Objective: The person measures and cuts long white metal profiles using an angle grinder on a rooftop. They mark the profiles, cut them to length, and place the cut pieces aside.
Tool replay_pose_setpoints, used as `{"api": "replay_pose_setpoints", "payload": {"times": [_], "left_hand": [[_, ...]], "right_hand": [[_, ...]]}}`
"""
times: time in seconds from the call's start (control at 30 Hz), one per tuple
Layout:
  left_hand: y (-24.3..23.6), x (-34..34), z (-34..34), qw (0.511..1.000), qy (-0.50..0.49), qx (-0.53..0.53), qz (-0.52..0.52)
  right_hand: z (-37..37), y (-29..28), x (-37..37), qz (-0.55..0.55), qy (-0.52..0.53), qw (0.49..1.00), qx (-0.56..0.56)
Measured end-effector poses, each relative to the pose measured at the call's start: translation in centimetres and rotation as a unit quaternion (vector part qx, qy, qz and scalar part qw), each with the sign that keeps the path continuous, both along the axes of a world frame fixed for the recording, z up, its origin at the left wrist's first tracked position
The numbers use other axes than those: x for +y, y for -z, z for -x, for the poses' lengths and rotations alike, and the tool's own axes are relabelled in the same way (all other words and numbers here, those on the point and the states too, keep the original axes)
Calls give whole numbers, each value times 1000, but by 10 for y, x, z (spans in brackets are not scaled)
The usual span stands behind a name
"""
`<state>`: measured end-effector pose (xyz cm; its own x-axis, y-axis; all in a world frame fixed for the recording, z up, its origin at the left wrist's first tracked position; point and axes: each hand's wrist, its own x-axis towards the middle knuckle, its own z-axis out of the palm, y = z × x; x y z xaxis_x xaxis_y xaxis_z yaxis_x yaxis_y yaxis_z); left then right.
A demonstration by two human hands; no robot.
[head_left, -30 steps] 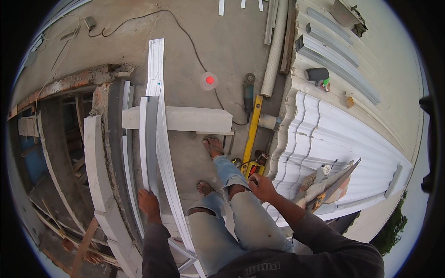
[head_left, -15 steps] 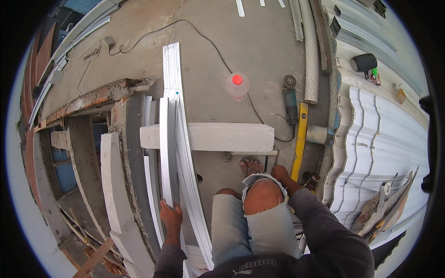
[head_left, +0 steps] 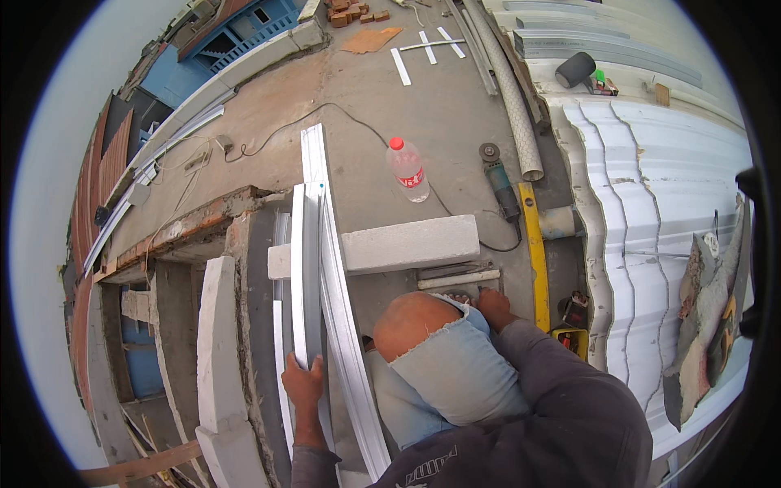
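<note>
Stained grey concrete floor [head_left: 358, 81], low parapet wall [head_left: 264, 58], blue building [head_left: 167, 83] beyond; pale sky [head_left: 61, 163], soft daylight

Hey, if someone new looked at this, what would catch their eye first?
Probably the long silvery metal channel at left of centre, crossing over a white block, with the person's left hand around its near part. Next, the clear red-capped bottle standing on the floor beyond the block, and the bright yellow level to the block's right. The white corrugated sheets also stand out, filling much of the right side.
</note>
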<state>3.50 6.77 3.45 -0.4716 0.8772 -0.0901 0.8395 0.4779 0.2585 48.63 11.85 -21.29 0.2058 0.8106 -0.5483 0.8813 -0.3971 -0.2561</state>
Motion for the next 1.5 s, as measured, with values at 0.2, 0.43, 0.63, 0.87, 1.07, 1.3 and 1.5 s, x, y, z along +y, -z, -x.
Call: {"api": "replay_pose_setpoints", "payload": {"times": [0.2,0.43,0.63,0.87,1.07,1.3,1.5], "left_hand": [[-4,-23,2,999,36,-19,-8],[-16,-76,16,994,31,-104,-1],[-14,-96,24,978,40,-179,-96],[-24,-97,5,987,68,-59,-131],[-54,-103,-41,956,29,-160,-244],[-95,-81,-156,863,165,-380,-290],[-93,-82,-133,670,-65,-664,-326]], "right_hand": [[-23,-26,-33,33,98,993,64],[-84,-45,-116,18,106,994,2],[-82,-16,-156,-64,-50,996,-31],[-72,-7,-145,21,-97,989,-105],[-70,-113,-52,-108,353,896,245],[82,-318,-7,-126,116,697,696],[157,-352,-58,-75,-262,800,534]]}}
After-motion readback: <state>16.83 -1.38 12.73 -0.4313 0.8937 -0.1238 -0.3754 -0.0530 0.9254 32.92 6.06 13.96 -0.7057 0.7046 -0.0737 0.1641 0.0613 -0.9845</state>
